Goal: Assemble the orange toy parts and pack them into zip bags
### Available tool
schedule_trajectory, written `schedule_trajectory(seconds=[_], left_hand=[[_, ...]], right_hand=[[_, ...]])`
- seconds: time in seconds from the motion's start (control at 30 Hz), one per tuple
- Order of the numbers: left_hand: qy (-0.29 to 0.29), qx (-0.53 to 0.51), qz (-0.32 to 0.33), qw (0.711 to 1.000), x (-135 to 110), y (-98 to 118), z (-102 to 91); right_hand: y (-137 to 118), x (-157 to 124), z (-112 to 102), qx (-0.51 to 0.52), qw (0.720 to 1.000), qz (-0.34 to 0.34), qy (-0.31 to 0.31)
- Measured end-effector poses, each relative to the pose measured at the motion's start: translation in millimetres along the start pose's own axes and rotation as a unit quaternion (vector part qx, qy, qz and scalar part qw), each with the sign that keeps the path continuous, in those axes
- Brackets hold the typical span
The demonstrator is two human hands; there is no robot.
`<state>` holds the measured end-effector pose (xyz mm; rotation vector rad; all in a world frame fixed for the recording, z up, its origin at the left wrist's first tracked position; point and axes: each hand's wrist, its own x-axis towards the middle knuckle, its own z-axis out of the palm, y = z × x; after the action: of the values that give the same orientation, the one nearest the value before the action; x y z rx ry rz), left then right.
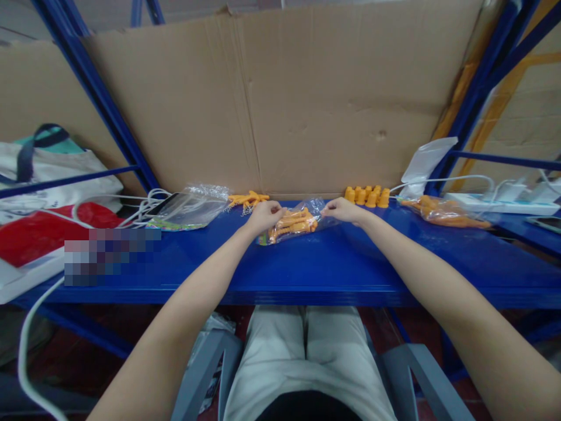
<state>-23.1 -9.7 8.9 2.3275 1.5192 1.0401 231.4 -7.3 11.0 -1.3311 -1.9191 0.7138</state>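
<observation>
No lettering, label, brand or number could be read. Taking the view as a clock face, a bulging clear plastic bag of slender orange pieces [294, 225] lay at the centre; the small green patch at its 8 o'clock corner was too blurred to tell as print. Nearby at 9 o'clock, a flat, clear plastic bag [193, 209] showed a green strip along its near edge, equally unclear. Farther out, between 9 and 10, dark marks on a white cloth bag with navy handles [94, 169] were illegible. Between 8 and 9, a pixelated block [94, 254] hid whatever lay behind it.
</observation>
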Motion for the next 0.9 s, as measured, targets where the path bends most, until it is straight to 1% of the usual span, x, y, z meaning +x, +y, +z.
schedule_trajectory(seconds=[0.07,0.13,0.2,0.27,0.33,0.43,0.5,0.53,0.57,0.6,0.67,0.73,0.8,0.83,0.9], left_hand=[[-0.03,-0.038,-0.005,0.999,-0.1,1.4,-1.1],[-0.066,-0.095,0.008,0.993,-1.7,4.9,-1.8],[-0.097,-0.155,0.024,0.983,-4.2,9.0,-1.4],[-0.106,-0.199,0.026,0.974,-6.3,11.6,0.2],[-0.087,-0.223,0.015,0.971,-6.5,11.0,2.6],[-0.032,-0.225,-0.014,0.974,-2.8,3.9,5.7],[0.002,-0.176,-0.024,0.984,0.7,-3.0,6.8],[0.016,-0.142,-0.026,0.989,2.2,-6.1,7.1],[0.023,-0.113,-0.029,0.993,3.3,-8.7,7.4],[0.024,-0.092,-0.032,0.995,4.0,-10.4,7.7],[0.013,-0.078,-0.05,0.996,3.8,-10.7,8.1],[-0.01,-0.094,-0.088,0.992,2.0,-6.7,7.9],[-0.04,-0.127,-0.138,0.981,-0.8,0.1,6.8],[-0.056,-0.146,-0.159,0.975,-2.2,3.8,6.1],[-0.076,-0.183,-0.194,0.961,-4.7,10.3,5.0]], right_hand=[[6.1,3.6,-3.7,-0.047,0.999,0.002,0.027],[8.7,4.9,-5.7,-0.123,0.99,0.012,0.061],[8.3,3.7,-5.7,-0.207,0.974,0.013,0.094],[6.6,1.1,-4.2,-0.27,0.956,0.004,0.117],[4.7,-1.7,-2.4,-0.306,0.943,-0.006,0.13],[2.2,-4.1,-1.8,-0.32,0.933,-0.004,0.162],[0.1,-4.2,-3.3,-0.311,0.932,0.015,0.186],[-1.2,-3.9,-4.3,-0.302,0.935,0.033,0.185],[-2.6,-3.6,-5.2,-0.284,0.942,0.059,0.17],[-4.0,-3.3,-5.9,-0.255,0.952,0.092,0.143],[-6.4,-3.2,-6.0,-0.172,0.968,0.171,0.062],[-7.8,-4.1,-4.6,-0.086,0.968,0.235,-0.011],[-8.5,-5.6,-2.4,-0.031,0.963,0.262,-0.054],[-8.5,-6.4,-1.4,-0.014,0.962,0.263,-0.065],[-8.4,-7.6,0.1,0.005,0.964,0.258,-0.068]])
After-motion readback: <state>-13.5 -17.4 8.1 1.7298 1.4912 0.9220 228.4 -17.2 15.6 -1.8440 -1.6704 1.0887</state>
